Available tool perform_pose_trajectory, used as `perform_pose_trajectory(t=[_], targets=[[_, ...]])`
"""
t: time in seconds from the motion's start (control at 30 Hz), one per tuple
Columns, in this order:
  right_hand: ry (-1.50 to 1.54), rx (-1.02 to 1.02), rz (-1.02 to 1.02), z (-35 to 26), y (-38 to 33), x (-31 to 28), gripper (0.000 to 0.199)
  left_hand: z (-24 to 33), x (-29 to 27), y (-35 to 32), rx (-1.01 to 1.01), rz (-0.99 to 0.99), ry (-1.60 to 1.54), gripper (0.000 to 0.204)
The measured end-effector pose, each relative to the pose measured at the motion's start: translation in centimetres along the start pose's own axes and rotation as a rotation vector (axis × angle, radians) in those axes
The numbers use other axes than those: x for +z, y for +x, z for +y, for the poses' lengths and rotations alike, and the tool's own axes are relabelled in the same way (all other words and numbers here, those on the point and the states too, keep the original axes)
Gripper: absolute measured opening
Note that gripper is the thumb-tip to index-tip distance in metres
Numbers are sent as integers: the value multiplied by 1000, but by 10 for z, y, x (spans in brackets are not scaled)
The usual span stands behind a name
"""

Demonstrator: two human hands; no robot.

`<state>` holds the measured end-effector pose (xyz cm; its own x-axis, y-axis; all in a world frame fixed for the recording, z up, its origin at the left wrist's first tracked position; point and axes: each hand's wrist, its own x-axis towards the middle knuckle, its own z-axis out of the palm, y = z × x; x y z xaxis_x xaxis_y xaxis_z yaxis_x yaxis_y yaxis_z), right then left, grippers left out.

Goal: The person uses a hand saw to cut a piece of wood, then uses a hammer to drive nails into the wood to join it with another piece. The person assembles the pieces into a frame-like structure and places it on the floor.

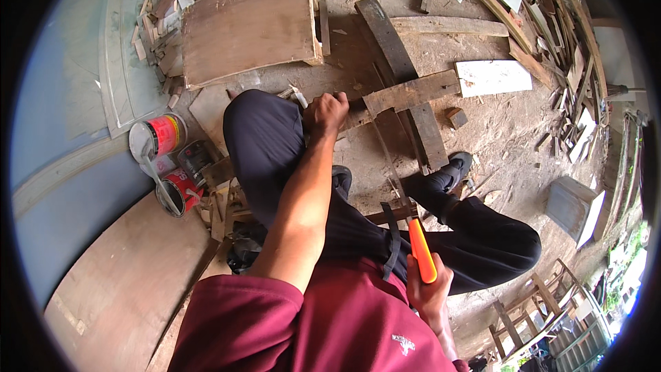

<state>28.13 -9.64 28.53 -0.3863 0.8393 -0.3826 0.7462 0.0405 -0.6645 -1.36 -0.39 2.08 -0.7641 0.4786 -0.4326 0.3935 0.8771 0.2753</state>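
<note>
My right hand (pixel 428 281) is closed around the orange handle of a handsaw (pixel 421 251). Its narrow blade runs forward, away from my body, and its far part meets the edge of a wooden plank (pixel 413 92). My left hand (pixel 326 114) is a fist around the plank's left end, beside my left knee; the fingertips are hidden from above. The plank lies crosswise over a dark, thick beam (pixel 387 38) on the ground. Whether the blade sits in a cut cannot be made out.
A white board (pixel 494 78) lies by the plank's right end, with a small wood block (pixel 456 118) nearby. A large wooden box (pixel 249 27) stands far left. Paint buckets (pixel 158 136) are at left. Scrap wood (pixel 575 48) piles up on the right, near a grey box (pixel 573 208).
</note>
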Motion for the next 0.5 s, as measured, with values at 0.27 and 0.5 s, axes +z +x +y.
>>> perform_pose_trajectory(t=[0.27,0.5], targets=[[170,-69,60,1,172,97,27,6,-8,0,17,-118,7,56],[163,-67,62,-4,150,100,26,1,-10,-2,-9,-142,-16,55]])
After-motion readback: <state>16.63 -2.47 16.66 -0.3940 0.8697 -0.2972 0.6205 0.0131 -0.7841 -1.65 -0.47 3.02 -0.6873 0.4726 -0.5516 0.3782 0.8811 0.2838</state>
